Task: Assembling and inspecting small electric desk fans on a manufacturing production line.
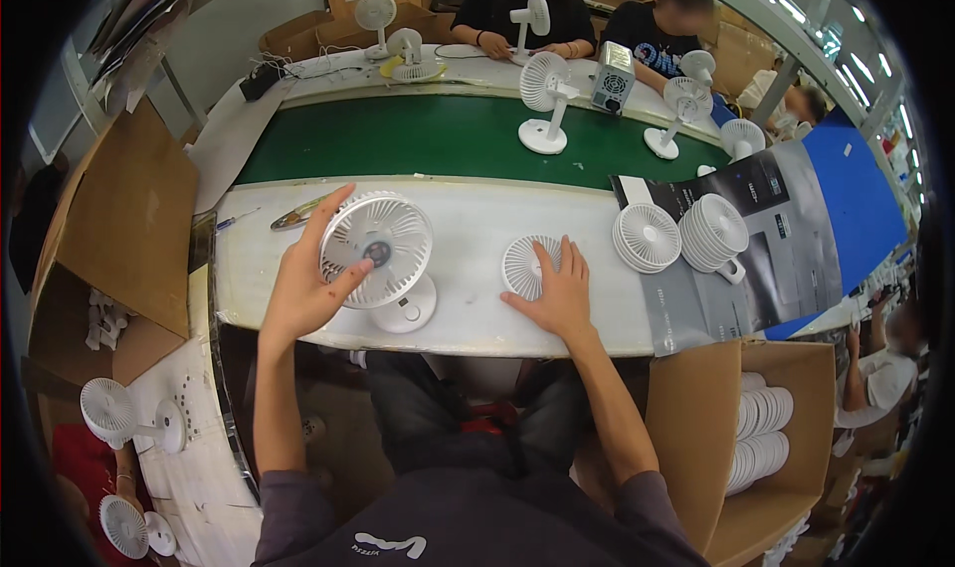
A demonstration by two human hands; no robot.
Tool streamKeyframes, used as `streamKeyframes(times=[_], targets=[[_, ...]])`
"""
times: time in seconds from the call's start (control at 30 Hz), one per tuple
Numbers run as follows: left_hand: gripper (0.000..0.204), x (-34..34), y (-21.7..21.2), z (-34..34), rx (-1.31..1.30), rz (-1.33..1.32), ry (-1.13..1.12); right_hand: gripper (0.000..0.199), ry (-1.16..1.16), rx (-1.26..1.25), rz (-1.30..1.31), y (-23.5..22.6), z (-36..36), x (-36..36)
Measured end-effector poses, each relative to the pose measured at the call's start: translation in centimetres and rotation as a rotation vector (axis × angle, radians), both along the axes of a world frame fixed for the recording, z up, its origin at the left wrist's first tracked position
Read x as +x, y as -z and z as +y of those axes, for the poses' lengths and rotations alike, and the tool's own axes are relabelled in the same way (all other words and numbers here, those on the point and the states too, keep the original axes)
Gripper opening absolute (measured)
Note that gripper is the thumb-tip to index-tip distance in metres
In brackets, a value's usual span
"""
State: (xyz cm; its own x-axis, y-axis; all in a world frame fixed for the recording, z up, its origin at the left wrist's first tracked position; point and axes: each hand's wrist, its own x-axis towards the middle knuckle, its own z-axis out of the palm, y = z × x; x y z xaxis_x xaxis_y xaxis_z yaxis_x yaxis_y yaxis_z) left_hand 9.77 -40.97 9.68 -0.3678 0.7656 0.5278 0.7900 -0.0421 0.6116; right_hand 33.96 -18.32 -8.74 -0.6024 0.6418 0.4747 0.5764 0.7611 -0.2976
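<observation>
On the white worktop, a white desk fan (403, 231) stands on its round base, blades and grey hub showing. My left hand (306, 286) is closed around its left side, the thumb reaching to the hub and the fingers at the rim. A round white fan grille (521, 266) lies flat on the worktop to the right. Thumb and fingers of my right hand (559, 296) span its right side and grip its edge. Two stacks of similar grilles, a left stack (648, 237) and a right stack (716, 231), lie on a printed sheet farther right.
Beyond the worktop runs a green conveyor belt (398, 141) carrying a white fan (543, 104). A screwdriver (237, 219) lies at the left. Cardboard boxes stand either side; the right box (696, 438) contains white round parts. People sit across the belt.
</observation>
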Motion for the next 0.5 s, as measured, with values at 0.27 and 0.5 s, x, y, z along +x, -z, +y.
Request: streamKeyframes(times=[0.27, 0.5], targets=[[0.071, 0.6, 5.9, 0.9, 0.232, -0.386, -0.043, 0.089, -0.041, -0.169, 0.141, -1.2, -1.1, 0.6], [0.07, 5.8, 4.4, -0.5, 0.461, -0.517, -0.042, 0.093, -0.269, -0.263, 0.55, -9.5, -7.4, 2.5]])
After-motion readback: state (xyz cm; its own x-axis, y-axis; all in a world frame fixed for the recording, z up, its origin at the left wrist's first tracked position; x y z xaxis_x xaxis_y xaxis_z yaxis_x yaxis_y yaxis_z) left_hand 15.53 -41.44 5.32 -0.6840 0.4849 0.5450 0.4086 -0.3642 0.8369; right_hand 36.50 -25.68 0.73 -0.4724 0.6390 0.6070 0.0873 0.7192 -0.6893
